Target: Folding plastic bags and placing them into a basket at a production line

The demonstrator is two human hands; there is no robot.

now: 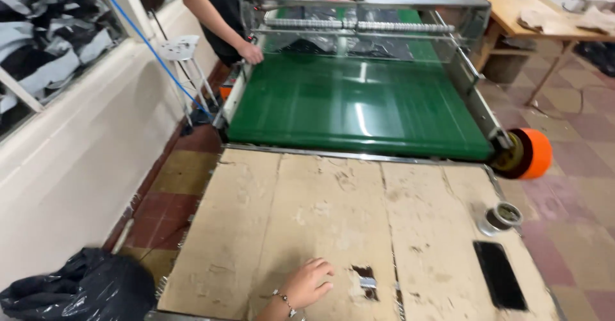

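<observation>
Worn cardboard sheet [288, 231] lies flat atop table, w/ torn hole [365, 273] nr its front edge.

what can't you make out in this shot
Head view:
- One hand with a bracelet rests on the worn cardboard tabletop; the bottom edge cuts its arm, so left or right is unclear. The other hand is out of frame.
- The co-worker's hand rests by the green conveyor belt; the top edge cuts off that person.
- The black flat rectangle: too dark to identify.

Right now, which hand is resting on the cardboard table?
The hand with the bracelet at the bottom edge lies on the cardboard table. The other person's hand touches the green belt instead.
</observation>
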